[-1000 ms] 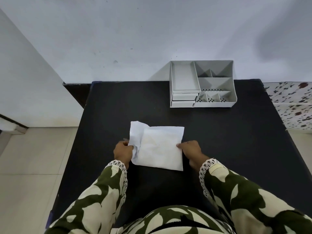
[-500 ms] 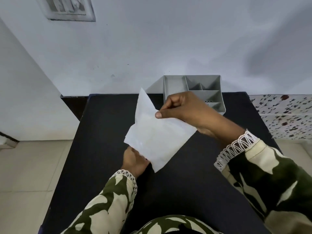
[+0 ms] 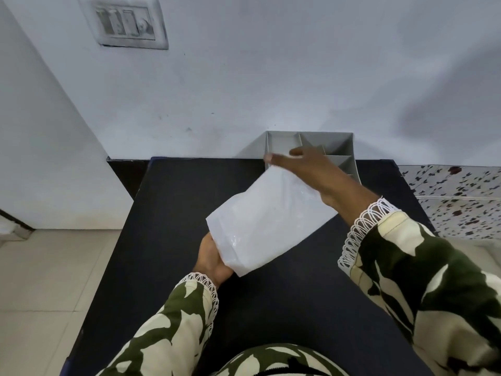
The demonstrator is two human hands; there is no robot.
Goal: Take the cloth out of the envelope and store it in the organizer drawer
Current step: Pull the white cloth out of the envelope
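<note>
Fingers of our left hand [image 3: 212,260] grip the lower end of the white envelope [image 3: 267,222], a smooth, slightly glossy rectangle held above the matte black table [image 3: 168,213]. Its long axis slants up toward the right, where our right hand [image 3: 311,169] pinches the top. Behind, the grey plastic organizer [image 3: 341,151] shows bare compartments.

Envelope [image 3: 267,221] lifted off table — right hand [image 3: 311,169] atop.
</note>
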